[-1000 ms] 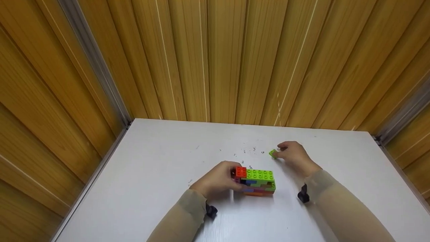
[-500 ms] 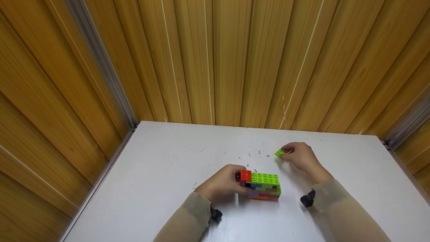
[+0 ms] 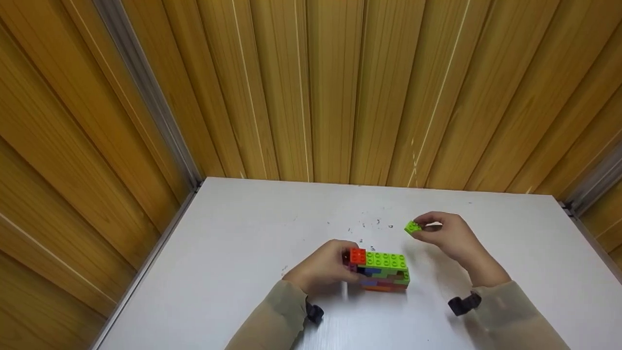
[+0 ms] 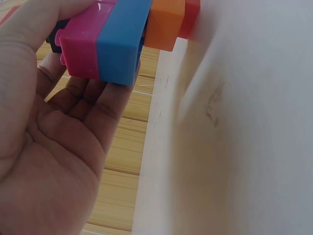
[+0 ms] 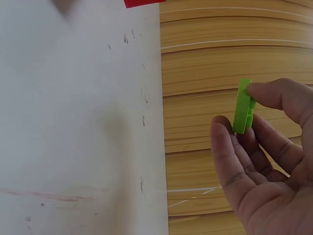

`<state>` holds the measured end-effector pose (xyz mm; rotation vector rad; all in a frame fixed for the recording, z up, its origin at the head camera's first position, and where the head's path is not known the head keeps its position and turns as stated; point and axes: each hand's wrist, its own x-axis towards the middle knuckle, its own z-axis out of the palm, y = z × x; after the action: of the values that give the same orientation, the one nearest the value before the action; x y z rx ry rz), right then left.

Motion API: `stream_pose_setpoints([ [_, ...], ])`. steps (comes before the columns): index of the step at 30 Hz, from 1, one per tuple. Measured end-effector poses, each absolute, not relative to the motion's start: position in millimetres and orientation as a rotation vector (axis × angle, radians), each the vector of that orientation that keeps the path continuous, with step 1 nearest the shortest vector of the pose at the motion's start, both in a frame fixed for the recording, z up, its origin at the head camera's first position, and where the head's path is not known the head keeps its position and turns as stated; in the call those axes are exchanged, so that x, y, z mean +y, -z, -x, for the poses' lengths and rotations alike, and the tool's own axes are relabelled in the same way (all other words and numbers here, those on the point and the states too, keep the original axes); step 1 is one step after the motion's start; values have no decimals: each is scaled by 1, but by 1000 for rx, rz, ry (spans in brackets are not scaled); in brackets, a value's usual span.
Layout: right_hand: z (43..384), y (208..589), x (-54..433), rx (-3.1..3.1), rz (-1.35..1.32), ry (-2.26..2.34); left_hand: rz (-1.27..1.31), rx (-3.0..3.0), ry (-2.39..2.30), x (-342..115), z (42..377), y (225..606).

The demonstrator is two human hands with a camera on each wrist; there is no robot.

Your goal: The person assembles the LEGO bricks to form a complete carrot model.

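A block built of many-coloured toy bricks (image 3: 386, 261) has a top layer of lime green bricks and a red brick (image 3: 358, 255) at its left end. My left hand (image 3: 328, 266) grips that left end between thumb and fingers. In the left wrist view, pink (image 4: 80, 46), blue (image 4: 122, 41) and orange (image 4: 165, 22) bricks of the block show beside the palm. To the right and farther back, my right hand (image 3: 449, 236) pinches a small lime green brick (image 3: 412, 227) between thumb and fingers, off the table. The right wrist view shows this green brick (image 5: 243, 106) edge-on, studs toward the palm.
A white table (image 3: 243, 228) with dark scuff marks lies under both hands. Wood-patterned panels (image 3: 330, 97) rise behind its far edge, with more at both sides. Each wrist wears a small black device, such as the right one (image 3: 464, 304).
My right hand has lifted the small green brick from the table and brought it right and nearer. The left hand still grips the block. The head view has shifted slightly.
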<state>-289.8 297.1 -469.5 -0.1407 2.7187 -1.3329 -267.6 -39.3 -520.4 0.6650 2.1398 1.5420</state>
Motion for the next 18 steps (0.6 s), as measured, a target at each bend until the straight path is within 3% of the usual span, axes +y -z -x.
stream_pose_setpoints([
  [18,237,469,319,2564,266,1636,-687,2143,-1545,-39,267,520],
])
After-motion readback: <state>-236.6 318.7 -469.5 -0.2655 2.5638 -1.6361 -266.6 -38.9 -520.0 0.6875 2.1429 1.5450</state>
